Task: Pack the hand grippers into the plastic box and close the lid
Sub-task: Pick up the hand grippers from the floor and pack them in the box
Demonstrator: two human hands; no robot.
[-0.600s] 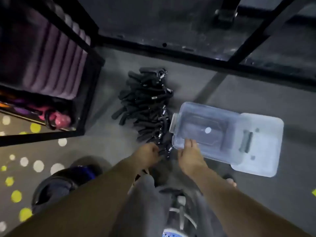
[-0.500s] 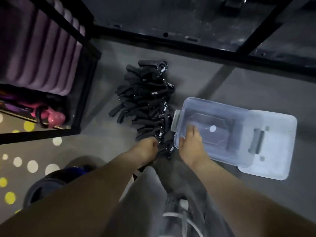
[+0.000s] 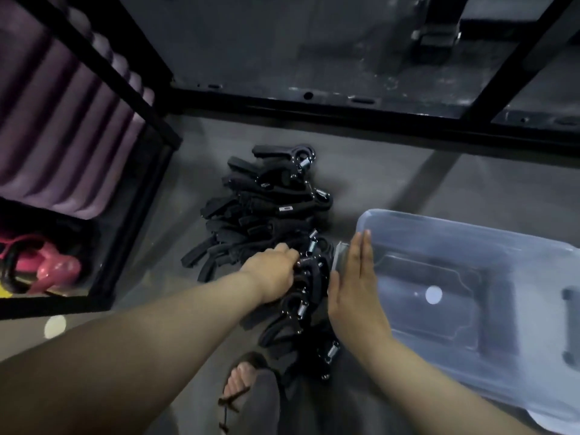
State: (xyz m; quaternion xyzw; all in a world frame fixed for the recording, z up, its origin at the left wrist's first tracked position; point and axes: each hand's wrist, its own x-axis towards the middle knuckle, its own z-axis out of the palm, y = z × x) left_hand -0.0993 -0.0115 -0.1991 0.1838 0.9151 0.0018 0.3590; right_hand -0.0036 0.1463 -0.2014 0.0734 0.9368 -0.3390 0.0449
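Black hand grippers point(image 3: 270, 196): lying in a loose heap on the floor, steel springs showing among the handles; the heap is running from near the dark frame bar down toward the person's foot, between the rack and the plastic box.
Grey floor point(image 3: 392, 189): carrying the heap, the box and the rack.
Plastic box point(image 3: 470, 233): translucent, sitting open on the floor just right of the heap, nothing showing inside it but a white spot on its bottom.
Lid point(image 3: 552, 271): off the opening, lying at the box's right end and running out of the picture.
Left hand point(image 3: 270, 274): reaching into the near part of the heap, its fingers curling down round one of the hand grippers.
Right hand point(image 3: 354, 290): lying flat along the box's left end, fingers straight and pressed together, holding nothing, fingertips reaching the rim corner.
Rack point(image 3: 138, 215): black metal, standing at the floor's left side, holding purple ribbed rolls point(image 3: 62, 146) and a pink kettlebell point(image 3: 53, 271).
Frame bar point(image 3: 345, 116): black, crossing the floor beyond the heap.
Foot point(image 3: 241, 381): in a sandal, showing at the bottom edge beside a grey trouser leg.
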